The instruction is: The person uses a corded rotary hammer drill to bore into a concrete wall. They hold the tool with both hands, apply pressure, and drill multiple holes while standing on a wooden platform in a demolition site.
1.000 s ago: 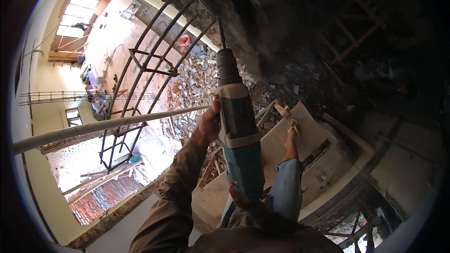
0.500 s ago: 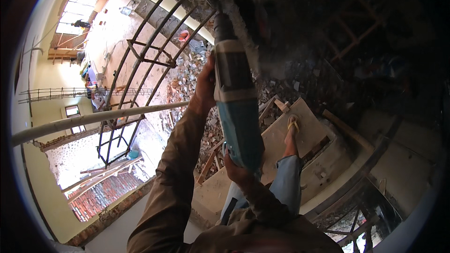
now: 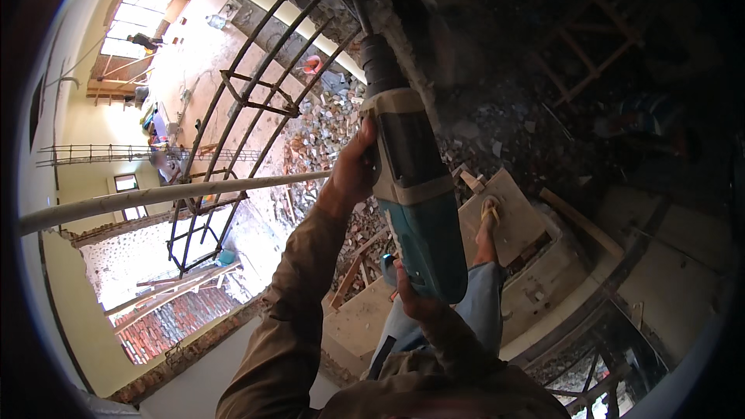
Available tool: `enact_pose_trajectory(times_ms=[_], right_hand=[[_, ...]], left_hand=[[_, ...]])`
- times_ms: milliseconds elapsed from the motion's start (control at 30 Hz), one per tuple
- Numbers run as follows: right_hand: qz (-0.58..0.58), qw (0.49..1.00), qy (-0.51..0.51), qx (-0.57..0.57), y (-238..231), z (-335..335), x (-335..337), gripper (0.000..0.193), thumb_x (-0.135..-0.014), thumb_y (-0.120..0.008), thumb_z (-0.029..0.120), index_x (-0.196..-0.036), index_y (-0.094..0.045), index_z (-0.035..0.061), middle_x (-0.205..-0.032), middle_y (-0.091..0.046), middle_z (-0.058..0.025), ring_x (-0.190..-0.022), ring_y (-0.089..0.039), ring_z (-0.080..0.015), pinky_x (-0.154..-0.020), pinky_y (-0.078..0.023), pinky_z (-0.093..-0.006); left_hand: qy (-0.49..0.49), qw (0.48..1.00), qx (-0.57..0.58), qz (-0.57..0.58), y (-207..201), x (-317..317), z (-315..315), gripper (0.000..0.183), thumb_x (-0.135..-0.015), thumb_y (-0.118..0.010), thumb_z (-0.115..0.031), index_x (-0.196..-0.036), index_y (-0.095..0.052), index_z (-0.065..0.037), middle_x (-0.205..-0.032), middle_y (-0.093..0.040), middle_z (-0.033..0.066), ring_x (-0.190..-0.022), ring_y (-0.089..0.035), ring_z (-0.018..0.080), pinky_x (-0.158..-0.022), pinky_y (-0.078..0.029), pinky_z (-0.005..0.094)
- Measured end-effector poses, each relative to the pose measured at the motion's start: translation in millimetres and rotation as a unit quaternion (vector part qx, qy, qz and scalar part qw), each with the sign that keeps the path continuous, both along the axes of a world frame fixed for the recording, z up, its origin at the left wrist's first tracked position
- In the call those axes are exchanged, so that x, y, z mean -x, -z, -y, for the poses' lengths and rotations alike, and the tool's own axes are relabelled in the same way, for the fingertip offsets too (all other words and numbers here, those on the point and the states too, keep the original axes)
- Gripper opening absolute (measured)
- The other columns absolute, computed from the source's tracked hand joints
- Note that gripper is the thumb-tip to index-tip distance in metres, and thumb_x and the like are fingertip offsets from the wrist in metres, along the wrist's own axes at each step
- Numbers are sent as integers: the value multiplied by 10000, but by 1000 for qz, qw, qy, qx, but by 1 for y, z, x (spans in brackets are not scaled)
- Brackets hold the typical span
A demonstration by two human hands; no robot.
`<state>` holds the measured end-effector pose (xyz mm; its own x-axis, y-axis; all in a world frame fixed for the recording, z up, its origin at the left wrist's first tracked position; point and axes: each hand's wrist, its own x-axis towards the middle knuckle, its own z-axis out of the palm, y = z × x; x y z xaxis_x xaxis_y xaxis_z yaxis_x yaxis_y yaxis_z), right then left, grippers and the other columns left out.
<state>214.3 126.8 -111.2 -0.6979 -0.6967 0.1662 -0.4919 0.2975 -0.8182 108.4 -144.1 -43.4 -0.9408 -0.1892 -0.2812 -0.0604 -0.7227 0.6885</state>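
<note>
A teal and tan demolition hammer (image 3: 423, 225) points away from me, its chisel bit (image 3: 362, 17) up against the broken concrete (image 3: 388, 12) at the top. My left hand (image 3: 354, 164) is closed on the left side of the tool's front body, thumb toward its dark section. Lower down, the fingers of my right hand (image 3: 420, 300) wrap the rear handle, partly hidden by the housing. Just left of the bit, bent steel rebar (image 3: 268, 54) sticks out of the concrete in a cage shape.
A pale pole (image 3: 178, 195) crosses from the left. Brick and concrete rubble (image 3: 326, 116) lies below, with a red bucket (image 3: 313, 64) beyond. My sandalled foot (image 3: 490, 209) rests on a wooden board (image 3: 497, 186). Another person (image 3: 167, 163) is far left. The right side is dark.
The hammer's body has shifted right and slightly down in view with both hands on it. More of the bit shows now. The whole scene has shifted a little too.
</note>
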Motion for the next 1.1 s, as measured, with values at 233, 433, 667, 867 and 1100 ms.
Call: enact_pose_trajectory(times_ms=[233, 433, 667, 867, 1100], right_hand=[[-5, 997, 22, 73, -20, 15, 27, 241, -861, -726, 2, -1100, -707, 26, -1098, -715, -143, -1031, -692, -261, -960, -524, -387], [296, 923, 67, 236, -23, -11, 12, 400, -889, -728, 122, -1247, -603, -4, -1146, -687, -134, -1067, -670, -257, -963, -522, -407], [383, 841, 92, 372, -7, -3, 32, 463, -904, -704, 267, -1243, -562, -14, -1072, -662, -114, -955, -662, -242, -873, -550, -424], [242, 926, 101, 272, -4, 16, 79, 363, -896, -707, 261, -1104, -599, -16, -921, -656, -105, -834, -658, -219, -785, -562, -400], [432, 793, 108, 415, -18, -11, 86, 459, -865, -727, 219, -1205, -561, -41, -974, -665, -145, -870, -670, -264, -770, -579, -420]], left_hand=[[8, 999, 43, 31, -5, 21, 2, 694, -1012, -456, -552, -1452, -426, -16, -1377, -571, 173, -1227, -596, 291, -1067, -479, 453], [3, 996, 69, 58, -9, -6, -40, 796, -951, -575, -584, -1443, -418, 22, -1381, -566, 160, -1238, -588, 242, -1073, -469, 366], [-14, 994, 96, 55, -11, 12, -31, 726, -990, -500, -572, -1455, -420, -20, -1349, -589, 169, -1212, -608, 284, -1057, -490, 438], [-39, 995, 79, 44, -18, 49, -17, 678, -1021, -446, -549, -1450, -421, -24, -1346, -587, 175, -1203, -613, 288, -1028, -516, 450], [-73, 992, 54, 92, -10, 43, -47, 545, -1000, -572, -484, -1321, -549, -44, -1133, -659, 53, -898, -628, 102, -699, -505, 225]])
